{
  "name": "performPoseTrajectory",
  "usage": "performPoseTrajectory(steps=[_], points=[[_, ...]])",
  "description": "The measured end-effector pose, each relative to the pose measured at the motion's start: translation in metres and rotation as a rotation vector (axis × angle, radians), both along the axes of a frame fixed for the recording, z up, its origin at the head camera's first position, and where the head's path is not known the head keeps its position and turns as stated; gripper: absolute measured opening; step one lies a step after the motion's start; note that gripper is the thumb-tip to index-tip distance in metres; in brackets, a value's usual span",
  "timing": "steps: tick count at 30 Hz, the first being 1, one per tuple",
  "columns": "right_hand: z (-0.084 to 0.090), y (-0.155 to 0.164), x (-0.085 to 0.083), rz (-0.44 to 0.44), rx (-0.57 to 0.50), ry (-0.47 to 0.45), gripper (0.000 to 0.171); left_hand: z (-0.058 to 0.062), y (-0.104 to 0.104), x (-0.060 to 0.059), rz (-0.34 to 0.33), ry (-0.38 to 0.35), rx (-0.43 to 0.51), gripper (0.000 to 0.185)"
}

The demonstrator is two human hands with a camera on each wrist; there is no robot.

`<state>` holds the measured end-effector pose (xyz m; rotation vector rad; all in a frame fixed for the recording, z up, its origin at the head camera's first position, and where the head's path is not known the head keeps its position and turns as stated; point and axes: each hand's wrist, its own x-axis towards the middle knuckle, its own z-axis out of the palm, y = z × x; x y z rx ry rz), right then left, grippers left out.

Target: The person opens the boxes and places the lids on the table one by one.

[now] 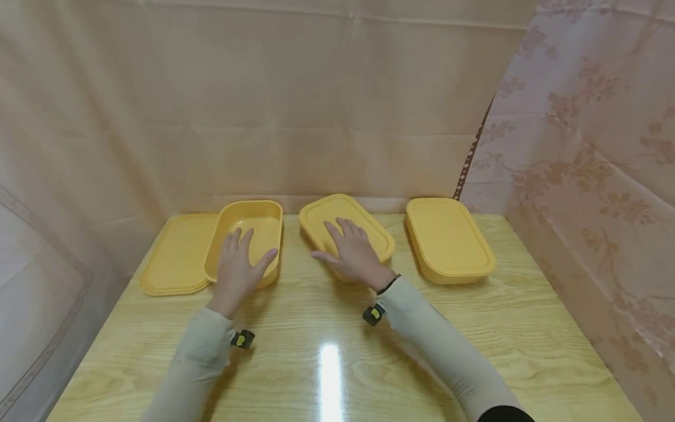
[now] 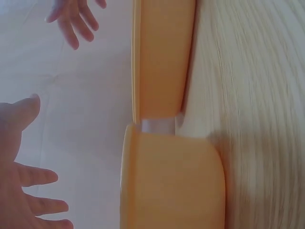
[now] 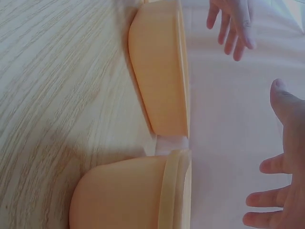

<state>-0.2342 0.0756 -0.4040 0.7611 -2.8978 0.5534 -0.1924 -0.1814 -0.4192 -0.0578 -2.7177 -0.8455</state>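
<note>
Three yellow plastic boxes stand in a row at the back of the wooden table (image 1: 327, 351). The left box (image 1: 248, 225) has no lid; beside it lies a flat yellow lid (image 1: 176, 255). My left hand (image 1: 238, 262) hovers over this box's near rim, fingers spread and straight. The middle box (image 1: 345, 220) has a lid on it, and my right hand (image 1: 352, 249) is spread over that lid. In the left wrist view the left hand (image 2: 21, 191) stays clear of the open box (image 2: 171, 181). In the right wrist view the right hand (image 3: 281, 191) stays clear of the lidded box (image 3: 128, 191).
A third box (image 1: 448, 237), lid on, stands at the back right. Pale cloth hangs behind the table and a floral curtain (image 1: 590, 176) runs along its right side. Bare wood stretches from the boxes to the near edge.
</note>
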Motion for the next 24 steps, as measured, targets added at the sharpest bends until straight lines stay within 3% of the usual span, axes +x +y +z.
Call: performPoseTrajectory(steps=[7,24], points=[[-0.003,0.009,0.000,-0.014,-0.032,0.011,0.079,0.001,0.011,-0.003,-0.003,0.047,0.044,0.073],[-0.012,0.031,0.001,-0.056,-0.059,-0.006,0.078,-0.003,0.039,-0.008,-0.057,0.013,0.058,0.077]])
